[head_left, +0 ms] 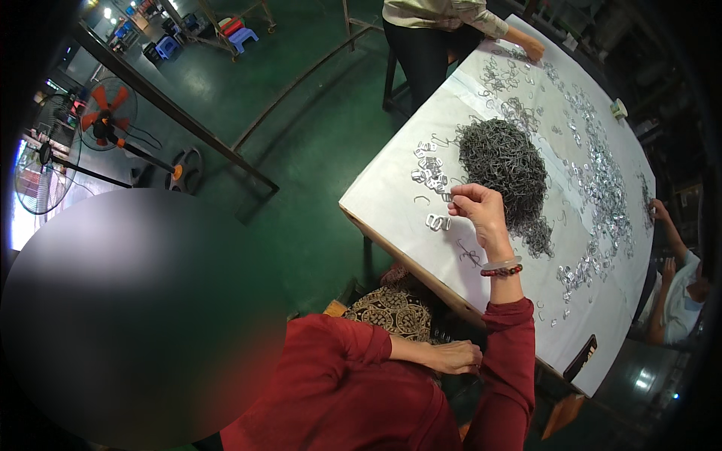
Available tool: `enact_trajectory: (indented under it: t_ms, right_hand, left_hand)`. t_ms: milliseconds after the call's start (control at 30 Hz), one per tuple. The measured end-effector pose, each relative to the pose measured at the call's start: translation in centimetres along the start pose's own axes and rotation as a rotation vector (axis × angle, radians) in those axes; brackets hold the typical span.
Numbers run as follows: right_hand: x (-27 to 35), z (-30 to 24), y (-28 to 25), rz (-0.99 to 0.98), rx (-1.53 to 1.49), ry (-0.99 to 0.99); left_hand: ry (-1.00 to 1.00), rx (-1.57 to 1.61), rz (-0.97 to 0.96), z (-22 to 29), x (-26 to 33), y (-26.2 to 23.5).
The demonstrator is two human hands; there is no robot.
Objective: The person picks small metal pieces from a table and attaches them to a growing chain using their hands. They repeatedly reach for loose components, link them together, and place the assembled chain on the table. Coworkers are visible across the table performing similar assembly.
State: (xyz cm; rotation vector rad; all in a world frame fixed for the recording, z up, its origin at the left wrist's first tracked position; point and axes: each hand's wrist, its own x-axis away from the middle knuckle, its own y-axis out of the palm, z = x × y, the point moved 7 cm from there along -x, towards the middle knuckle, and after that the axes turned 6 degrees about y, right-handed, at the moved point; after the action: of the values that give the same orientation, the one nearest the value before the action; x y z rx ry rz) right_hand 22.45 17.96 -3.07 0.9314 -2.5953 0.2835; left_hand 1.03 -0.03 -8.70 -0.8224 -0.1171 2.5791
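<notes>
- White-covered table (383,188): I see its left corner and near edge; a strip of white lies between that corner and the silver metal buckles (432,173).
- Dark grey heap of bent wire hooks (500,158) lies just beyond and beside the right hand (483,214), whose thumb and fingertips are pinched on a small silver metal piece (447,197) over the table.
- Left hand (453,357) rests, loosely curled, below the near edge, well apart from the right; I cannot tell whether it holds anything.
- Pale cylindrical tub (618,110) stands near the far edge; I cannot make out its contents.
</notes>
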Motion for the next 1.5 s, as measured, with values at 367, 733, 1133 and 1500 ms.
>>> enact_trajectory:
  t_ms: [367, 733, 1133, 1500]
  right_hand:
    - [16.3, 3.4, -21.4, 0.514, 0.313, -0.042]
    - [30.5, 15.5, -36.0, 0.948, 0.275, 0.130]
    - [26.0, 17.4, -30.4, 1.077, 0.644, -0.098]
    - [26.5, 19.5, -29.7, 0.956, -0.192, -0.079]
  left_hand:
    - [-0.063, 0.153, 0.066, 1.4, -1.5, -2.4]
    - [0.011, 0.098, -0.045, 1.3, -4.4, -0.5]
    - [-0.064, 0.053, -0.283, 1.9, -6.3, 1.4]
    - [0.029, 0.029, -0.206, 3.5, -7.3, 1.1]
